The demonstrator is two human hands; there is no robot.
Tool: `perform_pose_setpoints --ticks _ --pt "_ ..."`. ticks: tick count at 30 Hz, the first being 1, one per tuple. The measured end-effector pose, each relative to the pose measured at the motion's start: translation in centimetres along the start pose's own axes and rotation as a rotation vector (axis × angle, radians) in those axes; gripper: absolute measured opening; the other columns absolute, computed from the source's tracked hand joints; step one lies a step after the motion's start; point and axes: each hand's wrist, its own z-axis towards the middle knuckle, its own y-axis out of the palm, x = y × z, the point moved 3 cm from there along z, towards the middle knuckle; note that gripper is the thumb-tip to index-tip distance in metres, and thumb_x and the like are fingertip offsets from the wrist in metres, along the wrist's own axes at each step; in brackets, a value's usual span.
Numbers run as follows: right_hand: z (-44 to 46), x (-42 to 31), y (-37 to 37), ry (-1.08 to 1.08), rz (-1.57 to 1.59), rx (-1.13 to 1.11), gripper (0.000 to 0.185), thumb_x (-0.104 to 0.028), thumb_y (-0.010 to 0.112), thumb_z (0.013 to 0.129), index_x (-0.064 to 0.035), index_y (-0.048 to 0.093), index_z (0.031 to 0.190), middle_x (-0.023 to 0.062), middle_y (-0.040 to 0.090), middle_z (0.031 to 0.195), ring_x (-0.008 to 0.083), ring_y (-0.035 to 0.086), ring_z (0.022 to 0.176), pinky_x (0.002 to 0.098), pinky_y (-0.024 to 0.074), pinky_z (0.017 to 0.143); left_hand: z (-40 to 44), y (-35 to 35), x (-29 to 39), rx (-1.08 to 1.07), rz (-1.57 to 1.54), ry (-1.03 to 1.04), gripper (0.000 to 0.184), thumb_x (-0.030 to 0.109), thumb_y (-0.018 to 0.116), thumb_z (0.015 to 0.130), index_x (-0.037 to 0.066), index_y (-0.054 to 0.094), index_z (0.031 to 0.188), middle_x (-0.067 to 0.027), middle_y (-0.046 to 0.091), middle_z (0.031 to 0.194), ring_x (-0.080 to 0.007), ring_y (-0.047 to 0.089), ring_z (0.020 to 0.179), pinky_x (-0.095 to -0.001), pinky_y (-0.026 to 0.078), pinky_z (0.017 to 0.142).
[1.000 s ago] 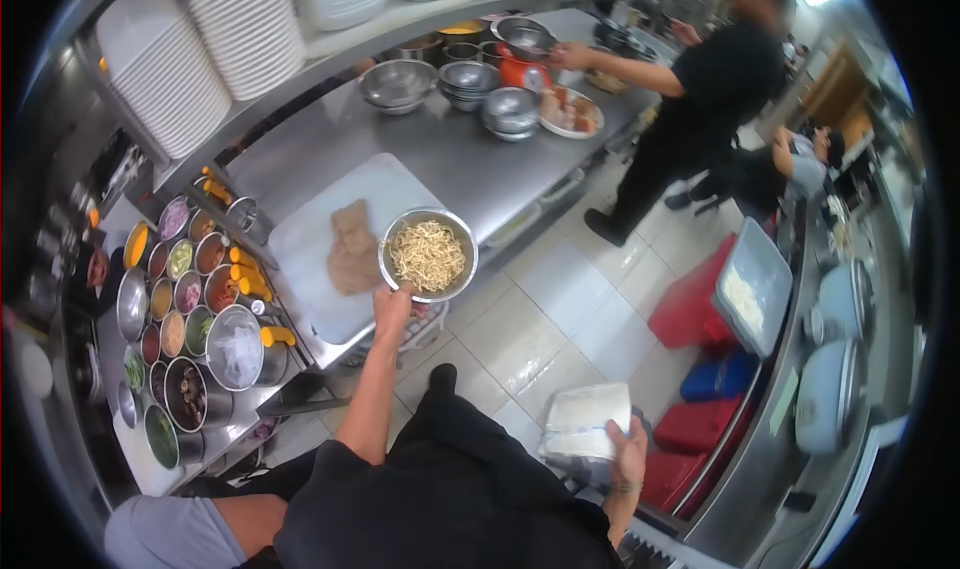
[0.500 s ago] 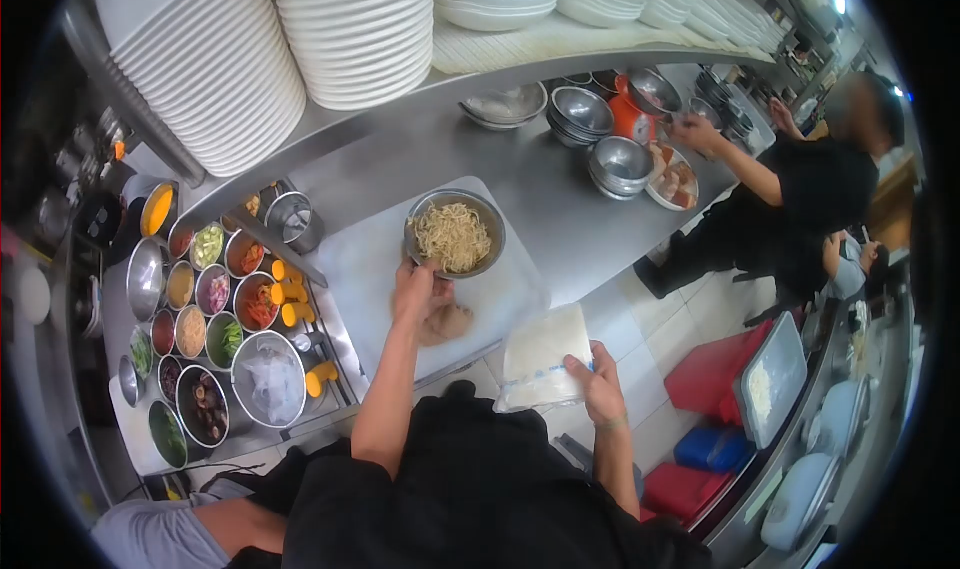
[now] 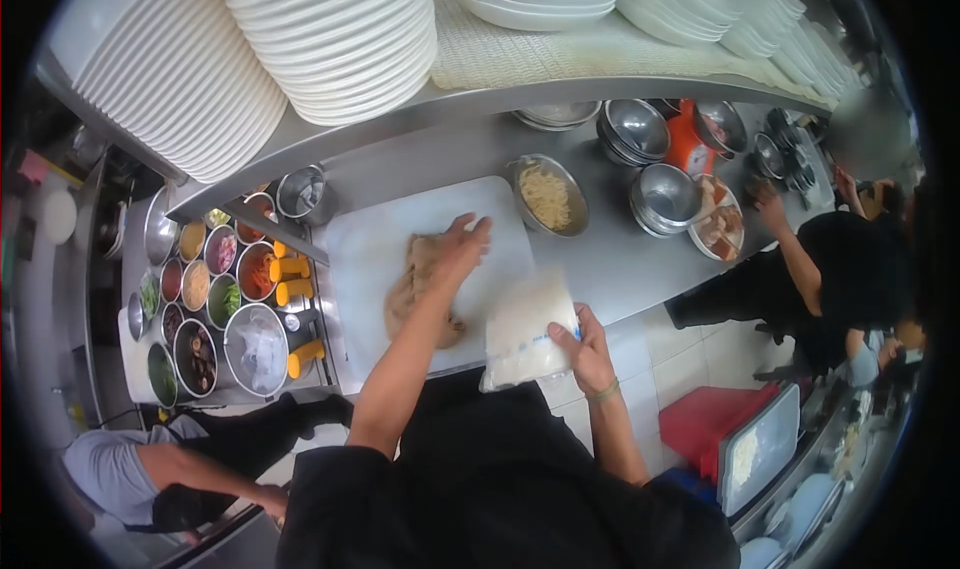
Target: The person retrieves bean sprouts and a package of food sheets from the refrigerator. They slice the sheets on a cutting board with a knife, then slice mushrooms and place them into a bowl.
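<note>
The packet (image 3: pixel 528 335) is flat, whitish and roughly square, with a band of blue print across its lower part and a clear, crinkled wrapper edge along the bottom. Its upper end is blurred. It is up in the air near the front edge of the work surface, tilted, and held at one side by the right hand (image 3: pixel 588 354) — thumb on the face, fingers behind.

Left of the packet, on a white cutting board (image 3: pixel 360 249), lies a crumpled, brown, cloth-like piece (image 3: pixel 405 294), soft and unevenly folded. The left hand (image 3: pixel 465 249) is over its upper end, fingers loosely spread and gripping nothing visible; whether it touches the piece I cannot tell.

Just beyond the board's right side, a steel bowl (image 3: pixel 578 197) holds pale yellow strands — noodles or sprouts, too blurred to say. It sits on the steel counter (image 3: pixel 620 279).

Farther right are nested bowls (image 3: pixel 668 197) and an orange scale (image 3: pixel 687 139). To the left stand pots of chopped food (image 3: pixel 284 369), and white plates (image 3: pixel 330 49) are stacked on the shelf above.
</note>
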Motion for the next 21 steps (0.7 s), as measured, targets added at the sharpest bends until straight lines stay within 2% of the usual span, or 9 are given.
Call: perform_pose_setpoints --ticks 4,5,6,9,12,14,15,17,21 --pt "3.0 -3.1 2.0 -0.195 -0.181 -0.076 0.033 -0.01 0.065 0.089 -0.0008 0.052 0.118 0.012 0.064 0.108 0.0212 0.062 0.097 0.0303 0.0496 0.084 -7.6 -2.5 -0.5 0.105 0.24 0.196 0.06 0.043 0.06 0.094 0.002 0.047 0.135 -0.0101 0.065 0.104 -0.0192 0.063 0.098 -0.0323 0.051 0.082" --pt "3.4 -3.2 2.9 -0.177 -0.17 -0.091 0.033 -0.01 0.065 0.089 -0.0008 0.052 0.118 0.012 0.064 0.108 0.0212 0.062 0.097 0.0303 0.0496 0.084 -10.5 -1.7 1.7 -0.033 0.02 -0.002 0.057 0.041 0.059 0.095 0.001 0.047 0.134 -0.0101 0.064 0.107 -0.0198 0.063 0.099 -0.0327 0.051 0.082" --pt "3.6 -3.3 4.2 -0.215 -0.474 -0.177 0.033 -0.011 0.064 0.089 -0.0036 0.053 0.119 0.0129 0.064 0.11 0.0255 0.063 0.097 0.0323 0.0504 0.083 -12.5 -0.9 2.6 -0.167 -0.205 -0.193 0.054 0.039 0.058 0.096 0.001 0.047 0.134 -0.0102 0.063 0.11 -0.0204 0.062 0.101 -0.0331 0.051 0.083" --pt "3.6 -1.5 7.7 -0.474 -0.961 -0.494 0.036 -0.013 0.064 0.086 -0.0093 0.054 0.12 0.0134 0.062 0.115 0.0348 0.061 0.103 0.0393 0.0518 0.081 -13.1 -1.4 -0.8 0.022 -0.52 -0.201 0.048 0.029 0.066 0.091 -0.005 0.054 0.123 -0.0146 0.063 0.112 -0.0232 0.063 0.097 -0.0313 0.051 0.08" --pt "4.0 -0.4 8.6 -0.757 -0.956 -0.669 0.04 -0.009 0.064 0.082 -0.0084 0.053 0.121 0.0127 0.063 0.102 0.0311 0.061 0.1 0.0412 0.0521 0.078 -13.9 -3.8 -2.8 0.272 -0.563 -0.146 0.041 0.007 0.061 0.087 -0.007 0.051 0.124 -0.0161 0.062 0.114 -0.0276 0.063 0.101 -0.0376 0.052 0.085" --pt "5.3 0.1 8.7 -0.755 -0.498 -0.968 0.043 -0.01 0.063 0.081 -0.0137 0.055 0.122 0.0109 0.061 0.111 0.0306 0.057 0.106 0.0407 0.0496 0.087 -14.8 -6.2 -5.3 0.337 -0.621 -0.198 0.043 -0.001 0.058 0.084 -0.007 0.05 0.126 -0.0172 0.061 0.116 -0.0292 0.063 0.102 -0.0406 0.052 0.087" --pt "6.3 1.8 9.0 -0.755 -0.5 -0.936 0.043 -0.01 0.063 0.081 -0.0137 0.055 0.122 0.0109 0.061 0.111 0.0306 0.057 0.106 0.0407 0.0496 0.087 -15.6 -7.4 -6.6 0.371 -0.643 -0.163 0.044 -0.001 0.058 0.084 -0.006 0.05 0.127 -0.0172 0.061 0.117 -0.0302 0.063 0.103 -0.0411 0.052 0.089" --pt "9.7 6.5 9.4 -0.43 -0.551 -0.561 0.048 -0.017 0.065 0.08 -0.0132 0.055 0.127 0.0141 0.055 0.127 0.0344 0.051 0.119 0.0432 0.0431 0.098 -17.7 -9.1 -6.9 0.473 -0.676 -0.126 0.05 -0.002 0.059 0.083 -0.004 0.046 0.131 -0.0167 0.059 0.122 -0.0315 0.06 0.11 -0.0445 0.049 0.095" --pt "9.7 9.3 14.4 -0.685 -0.833 -0.433 0.061 -0.029 0.073 0.071 -0.0152 0.055 0.128 0.0233 0.032 0.144 0.0479 0.03 0.131 0.0545 0.0316 0.105 -21.6 -13.0 -5.0 0.616 -0.542 0.013 0.058 0.0 0.063 0.081 -0.006 0.042 0.135 -0.0189 0.056 0.125 -0.0313 0.059 0.11 -0.0454 0.049 0.095"
